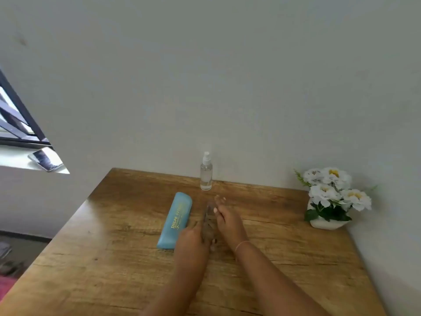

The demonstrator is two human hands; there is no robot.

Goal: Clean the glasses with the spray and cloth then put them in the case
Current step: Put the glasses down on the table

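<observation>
One blue case (175, 221), wooden table (109, 258) — pale wall (227, 76)

Two bare forearms (273, 281) run up from the bottom edge with no cloth on them, ending in the left grip (193, 236) and the right grip (227, 218), whose wrist wears a thin pale pink thread bracelet (242, 244), and the fingernails (215, 210) look pale.

On the wooden table (296, 281), the left hand (193, 238) gripped blurred dark glasses (206, 221); the right hand (229, 221) touched them, fingers straight. The blue case (175, 221) lay at 9 o'clock, the spray bottle (206, 174) at 12, and the flowers (330, 195) at 2.
</observation>
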